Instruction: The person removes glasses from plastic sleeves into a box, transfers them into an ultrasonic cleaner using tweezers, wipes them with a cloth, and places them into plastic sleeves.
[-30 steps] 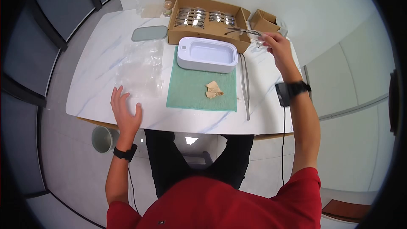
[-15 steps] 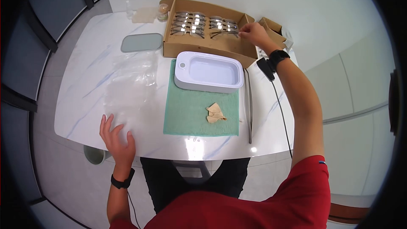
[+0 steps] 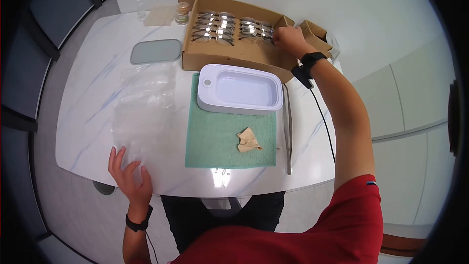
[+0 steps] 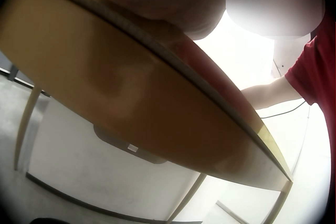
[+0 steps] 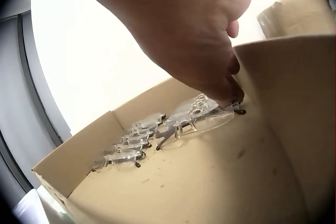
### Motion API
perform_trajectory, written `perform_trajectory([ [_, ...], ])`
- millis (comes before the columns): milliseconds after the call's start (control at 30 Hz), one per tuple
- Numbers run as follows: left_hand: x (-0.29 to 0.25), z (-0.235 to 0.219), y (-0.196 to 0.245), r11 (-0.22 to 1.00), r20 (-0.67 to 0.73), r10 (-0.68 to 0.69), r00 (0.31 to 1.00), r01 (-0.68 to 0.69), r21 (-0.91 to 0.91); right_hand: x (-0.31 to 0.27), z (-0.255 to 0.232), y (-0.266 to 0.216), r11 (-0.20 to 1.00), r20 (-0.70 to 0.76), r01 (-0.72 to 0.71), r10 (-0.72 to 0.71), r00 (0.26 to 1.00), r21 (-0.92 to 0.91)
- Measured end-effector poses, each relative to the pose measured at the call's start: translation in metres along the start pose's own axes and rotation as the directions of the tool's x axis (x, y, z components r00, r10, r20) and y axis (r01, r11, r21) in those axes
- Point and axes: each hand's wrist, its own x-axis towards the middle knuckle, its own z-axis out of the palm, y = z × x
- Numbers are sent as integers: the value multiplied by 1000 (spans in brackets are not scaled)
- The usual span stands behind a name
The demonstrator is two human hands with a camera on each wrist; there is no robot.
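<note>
The right hand (image 3: 292, 42) reaches into the right side of a cardboard box (image 3: 234, 58). In the right wrist view, its fingertips pinch the end of a pair of glasses (image 5: 212, 122) low over the box floor. Several pairs of glasses (image 3: 213, 29) lie in a left column, with others (image 3: 256, 29) in a right column beside the hand. The left hand (image 3: 131, 176) is held with spread, slightly bent fingers and nothing in them, near the table's front left edge, by clear plastic bags (image 3: 141, 112).
A white ultrasonic-type basin (image 3: 239, 90) stands on a green towel (image 3: 210, 139) with a beige cloth (image 3: 249, 140). Around them are a grey lid (image 3: 156, 51), a jar (image 3: 182, 13), a grey strap (image 3: 287, 132) and a small carton (image 3: 315, 36).
The right hand has carried the glasses from above the box's right edge down into the box, beside the right column. The left hand keeps its spread pose. The head view has shifted.
</note>
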Motion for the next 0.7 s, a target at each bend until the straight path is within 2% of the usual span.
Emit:
perform_trajectory([
  [133,0,0,0,1000,3,7,1000,-7,16,7,0,-4,997,62,-18,22,998,-76],
  [200,0,0,0,1000,8,9,1000,-9,14,8,3,-2,978,1,11,-11,1000,-209],
  [233,0,0,0,1000,13,5,1000,-5,17,7,1,-1,978,3,8,-7,1000,-207],
  [300,1,0,1,1000,10,10,1000,-11,22,4,-3,4,984,-93,25,-41,995,-174],
  [333,1,0,1,1000,8,15,1000,-15,24,-2,-14,8,985,-83,20,-34,996,-169],
  [400,0,0,2,999,22,16,1000,-17,32,-17,-48,26,978,-266,106,-56,962,177],
  [467,0,1,2,999,26,18,999,-19,35,-30,-61,58,919,-444,125,59,894,374],
  [500,0,1,1,998,32,22,999,-23,54,-48,-68,69,897,-445,63,156,882,438],
  [533,-1,1,0,997,35,25,999,-28,73,-64,-66,79,898,-442,53,163,882,436],
  [600,-1,1,1,997,41,22,999,-24,71,-93,-53,102,800,-282,-230,440,852,554],
  [667,0,2,2,997,46,20,999,-23,76,-121,-15,127,811,-291,-281,472,832,513],
  [700,1,2,3,997,43,19,999,-22,71,-132,6,140,751,-233,-359,555,799,554],
])
